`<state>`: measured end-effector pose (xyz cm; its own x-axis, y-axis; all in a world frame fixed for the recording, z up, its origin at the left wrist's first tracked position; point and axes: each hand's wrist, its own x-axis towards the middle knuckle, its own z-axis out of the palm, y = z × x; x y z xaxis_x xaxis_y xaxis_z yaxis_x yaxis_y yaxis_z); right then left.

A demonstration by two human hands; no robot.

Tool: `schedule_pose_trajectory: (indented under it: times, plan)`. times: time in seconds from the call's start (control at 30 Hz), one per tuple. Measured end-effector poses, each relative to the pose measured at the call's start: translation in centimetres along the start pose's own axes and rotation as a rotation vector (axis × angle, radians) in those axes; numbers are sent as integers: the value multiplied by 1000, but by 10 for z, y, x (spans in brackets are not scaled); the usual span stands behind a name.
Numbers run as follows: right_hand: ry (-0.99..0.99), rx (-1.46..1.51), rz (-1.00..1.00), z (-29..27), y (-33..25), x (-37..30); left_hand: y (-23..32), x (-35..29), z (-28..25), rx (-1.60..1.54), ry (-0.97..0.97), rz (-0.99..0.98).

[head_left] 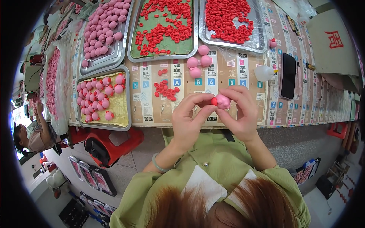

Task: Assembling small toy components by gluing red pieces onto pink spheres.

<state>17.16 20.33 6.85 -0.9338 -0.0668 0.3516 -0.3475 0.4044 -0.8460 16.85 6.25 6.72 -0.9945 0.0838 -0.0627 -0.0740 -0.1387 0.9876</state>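
Observation:
Above the table's near edge, my left hand (190,116) pinches a small red piece (214,101) between thumb and fingertips. The red piece is pressed against the side of a pink ball-shaped figure (223,101), which the thumb and fingers of my right hand (242,112) hold. A loose heap of red hollow oval pieces (166,90) lies left of my hands. Several plain pink balls (205,60) rest just beyond them. To the right stands a small white squeeze bottle (263,73) with a yellow tip.
A yellow-lined tray (127,99) at left bears pink balls with red pieces attached. Farther off are a tray of pink balls (114,60) and two trays of red pieces (163,48) (253,41). A black phone (288,76) lies right; a red stool (127,144) stands below left. Another person (38,133) sits far left.

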Motion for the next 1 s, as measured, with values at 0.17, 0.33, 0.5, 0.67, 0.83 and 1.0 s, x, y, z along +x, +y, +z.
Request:
schedule_pose_trajectory:
  times: [0.17, 0.33, 0.5, 0.67, 0.83, 1.0]
  plan:
    - [-76, 550, 352, -5, 0, -4, 3, 3, -8, -162, -104, -94]
    - [-119, 498, 288, -12, 2, 1, 3, 7, -10, -431, -202, -332]
    - [-193, 319, 344, -17, -1, -1, 6, 12, -15, -768, -379, -682]
    - [-252, 364, 397, -14, 0, 0, 2, 10, -19, -766, -359, -705]
    - [-116, 425, 367, -6, 0, -7, -4, 5, -17, -750, -288, -733]
    - [-125, 444, 432, -9, 1, -8, -4, 6, -15, -833, -322, -736]
